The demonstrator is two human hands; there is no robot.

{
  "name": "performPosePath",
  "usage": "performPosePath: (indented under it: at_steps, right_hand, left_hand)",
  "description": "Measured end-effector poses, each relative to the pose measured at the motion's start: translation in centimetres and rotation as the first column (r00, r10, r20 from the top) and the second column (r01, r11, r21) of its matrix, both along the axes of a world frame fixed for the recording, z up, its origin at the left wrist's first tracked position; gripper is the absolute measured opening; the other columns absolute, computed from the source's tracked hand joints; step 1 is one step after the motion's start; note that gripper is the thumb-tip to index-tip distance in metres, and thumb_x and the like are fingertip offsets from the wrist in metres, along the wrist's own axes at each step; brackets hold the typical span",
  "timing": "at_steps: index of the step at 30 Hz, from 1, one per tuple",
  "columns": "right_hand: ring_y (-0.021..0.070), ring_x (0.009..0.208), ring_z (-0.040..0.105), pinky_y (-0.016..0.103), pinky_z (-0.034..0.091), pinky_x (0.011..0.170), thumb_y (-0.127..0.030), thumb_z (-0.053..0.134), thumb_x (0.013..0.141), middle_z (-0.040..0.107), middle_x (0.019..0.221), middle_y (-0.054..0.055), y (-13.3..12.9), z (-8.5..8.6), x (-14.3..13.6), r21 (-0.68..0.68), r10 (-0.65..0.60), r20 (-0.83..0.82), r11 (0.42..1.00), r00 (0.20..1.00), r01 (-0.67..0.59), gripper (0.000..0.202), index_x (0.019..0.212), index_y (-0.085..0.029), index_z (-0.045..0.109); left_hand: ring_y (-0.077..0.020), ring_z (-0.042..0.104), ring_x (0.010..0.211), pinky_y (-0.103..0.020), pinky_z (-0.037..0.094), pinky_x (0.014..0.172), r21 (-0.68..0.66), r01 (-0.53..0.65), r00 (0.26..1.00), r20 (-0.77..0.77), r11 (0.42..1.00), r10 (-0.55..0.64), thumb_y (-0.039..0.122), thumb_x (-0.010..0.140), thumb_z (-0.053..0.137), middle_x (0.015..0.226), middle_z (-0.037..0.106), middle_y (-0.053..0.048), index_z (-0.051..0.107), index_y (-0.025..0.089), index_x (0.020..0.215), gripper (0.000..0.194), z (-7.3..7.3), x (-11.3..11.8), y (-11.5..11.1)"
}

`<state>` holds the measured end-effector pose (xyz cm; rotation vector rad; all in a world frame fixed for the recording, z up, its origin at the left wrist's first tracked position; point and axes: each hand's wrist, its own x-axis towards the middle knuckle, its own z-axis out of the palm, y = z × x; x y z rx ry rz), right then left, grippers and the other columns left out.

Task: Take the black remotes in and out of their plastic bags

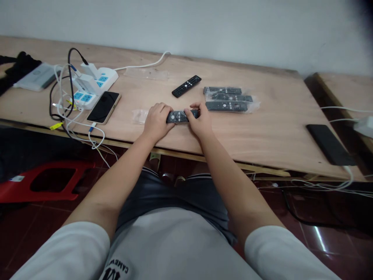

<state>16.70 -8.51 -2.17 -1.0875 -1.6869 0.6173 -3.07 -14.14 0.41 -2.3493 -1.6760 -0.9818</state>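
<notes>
A black remote control (180, 116) lies sideways between my hands, just over the tabletop near its front edge. My left hand (158, 121) grips its left end, and clear plastic wrap (140, 116) sticks out to the left of that hand. My right hand (201, 118) pinches the right end with thumb and fingers, covering part of it. Behind my hands a bare black remote (186, 86) rests at a slant. To the right, several remotes in clear plastic sleeves (227, 105) lie side by side.
A white power strip (109, 77) with chargers and tangled cables stands at the left, beside a phone (104, 107). An empty plastic sleeve (147, 73) lies at the back. At the right is a black device (329, 144) with a cable. A red stool (61, 167) is below left.
</notes>
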Motion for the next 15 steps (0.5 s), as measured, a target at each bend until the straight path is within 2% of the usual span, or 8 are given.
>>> performPosePath:
  at_steps: [10, 15]
  right_hand:
    - [0.0231, 0.095, 0.062, 0.042, 0.050, 0.090, -0.043, 0.068, 0.090, 0.065, 0.099, 0.005, 0.13, -0.11, 0.06, -0.010, 0.036, 0.023, 0.999, 0.999, -0.036, 0.023, 0.100, -0.024, 0.057]
    - [0.0237, 0.095, 0.062, 0.043, 0.049, 0.091, -0.045, 0.065, 0.092, 0.065, 0.097, 0.005, 0.00, 0.17, -0.03, 0.014, 0.039, 0.026, 0.999, 0.999, -0.040, 0.023, 0.097, -0.024, 0.058]
  left_hand:
    - [-0.0307, 0.056, 0.104, -0.045, 0.045, 0.090, -0.013, -0.001, 1.000, 0.026, 1.000, 0.001, 0.026, 0.084, 0.072, 0.105, 0.063, -0.009, 0.064, 0.022, 0.104, 0.022, -0.18, -0.20, 0.18]
    - [-0.0301, 0.056, 0.102, -0.045, 0.045, 0.090, -0.001, -0.007, 0.999, 0.031, 1.000, 0.007, 0.026, 0.085, 0.072, 0.104, 0.063, -0.009, 0.063, 0.022, 0.102, 0.020, -0.14, -0.21, 0.14]
